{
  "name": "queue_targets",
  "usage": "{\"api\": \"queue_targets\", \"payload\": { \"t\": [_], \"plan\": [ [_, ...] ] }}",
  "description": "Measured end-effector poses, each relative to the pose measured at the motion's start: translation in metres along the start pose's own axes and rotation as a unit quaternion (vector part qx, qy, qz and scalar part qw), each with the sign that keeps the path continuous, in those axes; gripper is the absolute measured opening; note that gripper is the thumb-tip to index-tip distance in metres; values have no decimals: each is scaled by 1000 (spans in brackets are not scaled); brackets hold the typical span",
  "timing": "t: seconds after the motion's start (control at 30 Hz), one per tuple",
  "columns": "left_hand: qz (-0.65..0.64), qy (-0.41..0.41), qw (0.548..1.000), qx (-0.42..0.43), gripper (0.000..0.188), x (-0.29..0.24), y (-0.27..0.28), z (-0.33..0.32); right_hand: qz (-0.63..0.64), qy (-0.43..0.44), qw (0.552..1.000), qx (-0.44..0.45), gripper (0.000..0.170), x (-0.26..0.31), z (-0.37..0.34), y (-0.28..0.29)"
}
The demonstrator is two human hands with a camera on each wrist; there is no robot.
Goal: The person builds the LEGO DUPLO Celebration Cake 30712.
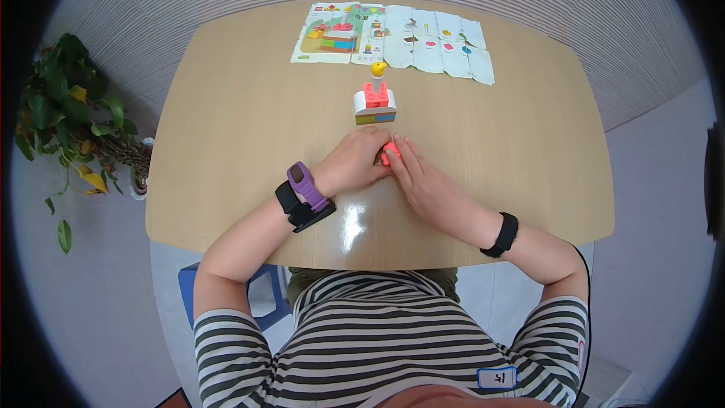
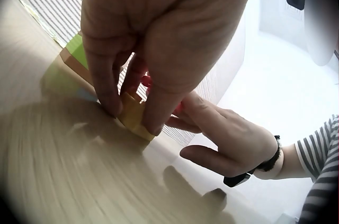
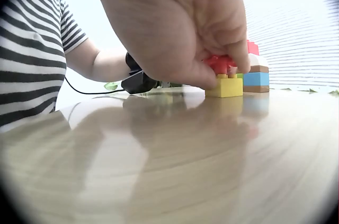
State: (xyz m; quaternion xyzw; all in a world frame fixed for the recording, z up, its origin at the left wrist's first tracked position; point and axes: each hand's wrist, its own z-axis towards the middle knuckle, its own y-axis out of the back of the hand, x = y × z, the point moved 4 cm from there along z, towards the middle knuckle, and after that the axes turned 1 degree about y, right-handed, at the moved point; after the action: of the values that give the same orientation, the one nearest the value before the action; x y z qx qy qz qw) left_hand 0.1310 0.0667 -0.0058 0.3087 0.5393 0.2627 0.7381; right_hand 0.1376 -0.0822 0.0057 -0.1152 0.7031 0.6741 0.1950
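My left hand [image 1: 353, 157] pinches a yellow toy brick [image 3: 229, 88] at the tabletop between thumb and fingers. On that brick sits a red piece [image 1: 390, 154] with rounded lobes, mostly covered by fingers. From the other side, my right hand [image 1: 439, 196] lays its fairly straight fingers against the red piece, and the left wrist view shows its thumb standing apart. Just beyond both hands is a small brick model [image 1: 375, 118]: green, blue and brown bricks below, a white curved layer, a red brick marked 2, and a white candle with a yellow top [image 1: 378, 69].
An unfolded, creased picture sheet [image 1: 423, 41] lies along the far side of the wooden table [image 1: 242, 106]. A potted plant [image 1: 83, 106] stands to the left, and a blue stool [image 1: 189, 287] is under the near edge. Wrist straps [image 1: 501, 236] are on both arms.
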Motion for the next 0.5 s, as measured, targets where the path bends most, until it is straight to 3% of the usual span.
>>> {"api": "queue_targets", "payload": {
  "t": [0.07,0.17,0.3,0.5],
  "plan": [
    [0,-14,1000,-22,28,3,-2,0,-15,-19,1000,0,57,0,0,2],
    [-4,4,1000,-5,27,2,-4,-1,135,-64,988,-40,58,-3,2,-11],
    [2,32,999,44,33,-1,-3,1,114,-45,992,-16,60,-4,-2,-6],
    [13,42,998,50,36,-5,-4,2,117,-55,992,-5,61,-2,-1,-8]
  ]
}}
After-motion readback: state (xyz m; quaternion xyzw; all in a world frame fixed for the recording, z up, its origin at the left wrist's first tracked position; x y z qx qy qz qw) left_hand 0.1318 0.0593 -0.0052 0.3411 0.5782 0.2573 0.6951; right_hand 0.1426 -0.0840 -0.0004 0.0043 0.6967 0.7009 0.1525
